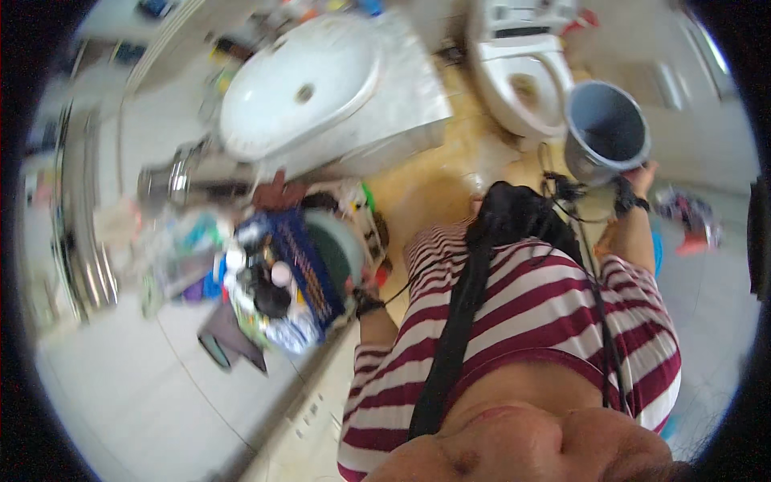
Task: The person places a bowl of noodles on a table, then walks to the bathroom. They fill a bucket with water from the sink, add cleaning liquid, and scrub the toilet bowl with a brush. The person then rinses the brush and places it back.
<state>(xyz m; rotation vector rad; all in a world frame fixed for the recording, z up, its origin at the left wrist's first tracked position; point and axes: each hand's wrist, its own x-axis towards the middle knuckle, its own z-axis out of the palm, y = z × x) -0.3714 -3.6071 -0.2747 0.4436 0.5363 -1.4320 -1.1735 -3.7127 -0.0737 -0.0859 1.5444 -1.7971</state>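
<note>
My right hand [640, 177] grips the near rim of a grey plastic bucket [577, 153], which hangs out at my right, close to the toilet. The bucket's open mouth faces up and I see no contents in it. At my left side, my left hand [365, 287] is closed at the edge of a pale grey-green basin [353, 243]. Blur hides part of those fingers. Dark bands with cables circle both wrists.
A white oval washbasin [273, 96] is set in a marble counter [409, 88] ahead left. The toilet [514, 120] stands ahead right, its bowl open. Left of me, a dark blue box [301, 261] sits among bottles and cloths. Yellowish floor tiles [418, 181] lie between.
</note>
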